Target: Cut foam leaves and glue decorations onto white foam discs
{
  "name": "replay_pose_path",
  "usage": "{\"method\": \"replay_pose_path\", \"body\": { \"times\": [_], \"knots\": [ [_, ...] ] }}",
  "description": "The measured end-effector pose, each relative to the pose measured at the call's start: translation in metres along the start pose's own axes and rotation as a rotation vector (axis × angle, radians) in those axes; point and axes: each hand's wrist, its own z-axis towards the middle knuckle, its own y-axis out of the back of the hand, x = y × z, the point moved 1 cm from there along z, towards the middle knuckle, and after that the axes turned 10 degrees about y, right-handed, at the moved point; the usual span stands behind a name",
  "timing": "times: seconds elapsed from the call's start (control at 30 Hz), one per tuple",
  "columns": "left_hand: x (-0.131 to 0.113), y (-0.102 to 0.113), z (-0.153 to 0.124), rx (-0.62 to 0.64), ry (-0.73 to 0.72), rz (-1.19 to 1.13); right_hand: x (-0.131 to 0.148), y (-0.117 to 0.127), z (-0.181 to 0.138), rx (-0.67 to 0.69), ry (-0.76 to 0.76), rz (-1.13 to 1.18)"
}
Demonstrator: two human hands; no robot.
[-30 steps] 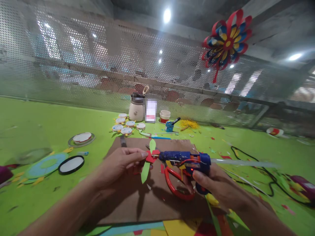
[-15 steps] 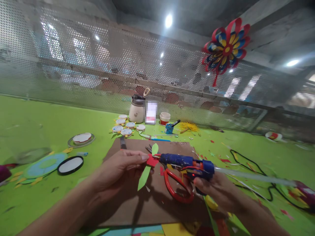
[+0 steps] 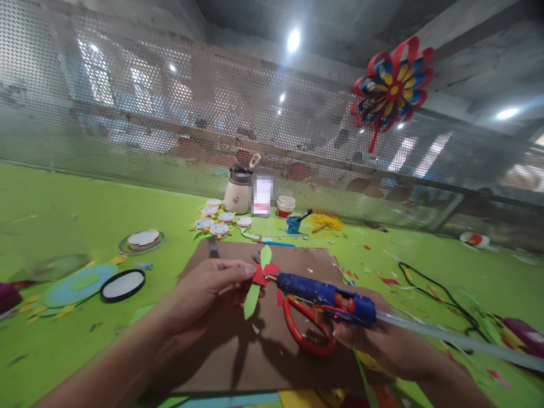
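Note:
Between the thumb and fingers of my left hand [image 3: 216, 286] is a red paper piece [image 3: 260, 275] with green paper leaves [image 3: 252, 301] sticking out above and below it. My right hand [image 3: 374, 343] grips a blue hot glue gun [image 3: 323, 292], whose red light is lit. Its metal nozzle meets the red paper, or sits very close to it. A clear glue stick [image 3: 442, 334] runs out of the gun's back end. Red-handled scissors [image 3: 312, 334] lie under the gun on a brown board [image 3: 212, 368], their blades partly hidden behind the paper.
Behind the board stand a jug [image 3: 237, 192], a blurred upright screen [image 3: 262, 195], a small tub [image 3: 285, 207] and a blue pot [image 3: 293, 224] with a marker. Several white discs [image 3: 220, 229] sit left of them. A black cord [image 3: 437, 292] and paper scraps lie right.
The glue gun's nozzle has shifted slightly down along the red paper, and its back end has dropped. More of the red paper shows above the nozzle. My left hand has barely moved.

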Motion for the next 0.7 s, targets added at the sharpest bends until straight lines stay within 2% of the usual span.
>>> {"method": "replay_pose_path", "body": {
  "times": [0.37,0.53,0.7],
  "knots": [
    [-0.0028,-0.0031,-0.0053,-0.012,-0.003,0.084,-0.0019,-0.0008,0.002,-0.034,0.019,-0.01],
    [-0.0018,-0.0063,-0.0062,0.049,0.023,-0.012,-0.0025,-0.0028,0.0026,-0.027,0.147,-0.027],
    [0.0011,-0.0038,-0.0039,0.037,-0.002,-0.029,-0.0003,-0.0041,0.0009,-0.001,0.149,-0.049]
  ]
}}
